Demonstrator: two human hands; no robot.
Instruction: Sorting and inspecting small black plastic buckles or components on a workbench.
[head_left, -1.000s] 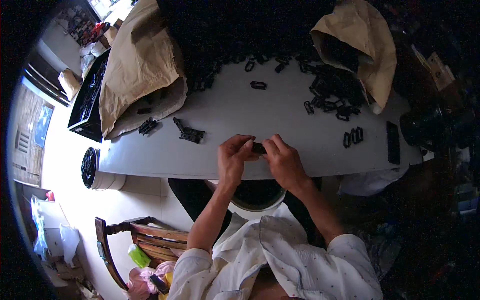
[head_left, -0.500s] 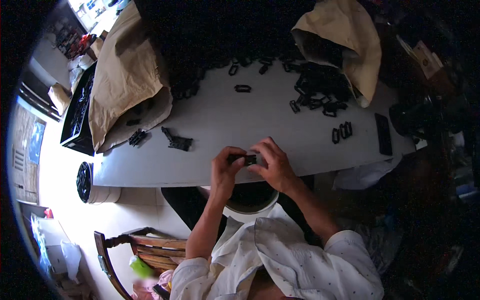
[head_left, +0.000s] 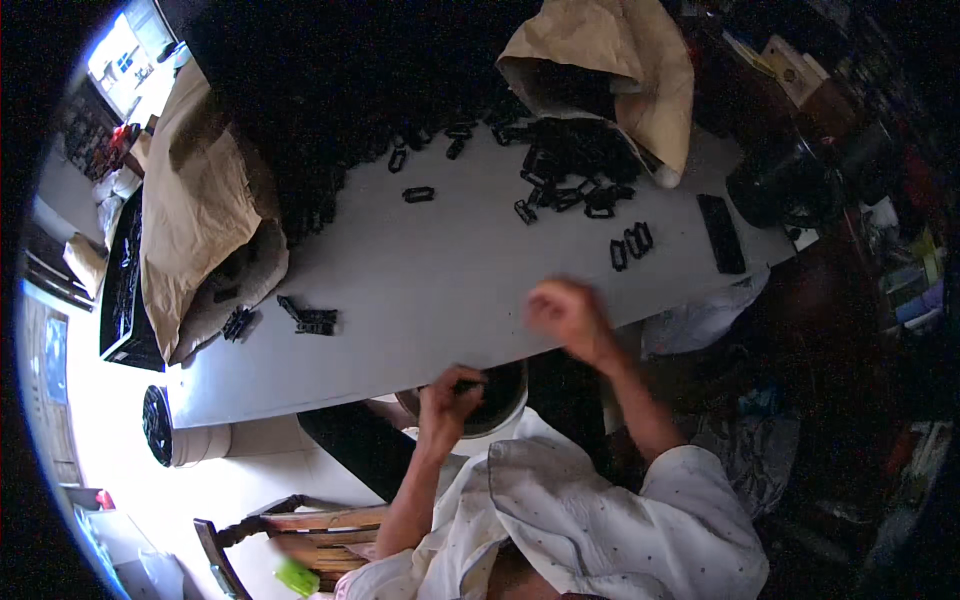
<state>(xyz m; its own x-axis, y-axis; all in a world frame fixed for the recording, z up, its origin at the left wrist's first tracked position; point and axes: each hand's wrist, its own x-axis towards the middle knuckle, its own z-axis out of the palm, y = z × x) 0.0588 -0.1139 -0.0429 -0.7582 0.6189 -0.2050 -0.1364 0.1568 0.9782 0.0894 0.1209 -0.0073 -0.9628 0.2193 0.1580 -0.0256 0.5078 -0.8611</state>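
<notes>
Over a round bucket below the table's front edge, my left hand is closed, with a small black plastic part between thumb and fingers. The part is dark against the bucket and its shape is hard to make out. Above the table near its front edge, my right hand is blurred by motion, its fingers seemingly curled; whether they hold anything does not show. To its upper right lie several black oval frames in a short row. Another black frame lies singly farther back.
A heap of black parts lies by an open paper bag on the grey table. Another paper bag stands left, near small black pieces. A black flat object rests at right. A wooden chair stands lower left.
My hands have come apart. The left has dropped from the table to over the bucket with the black part; the right has moved away to the right. The view has turned.
</notes>
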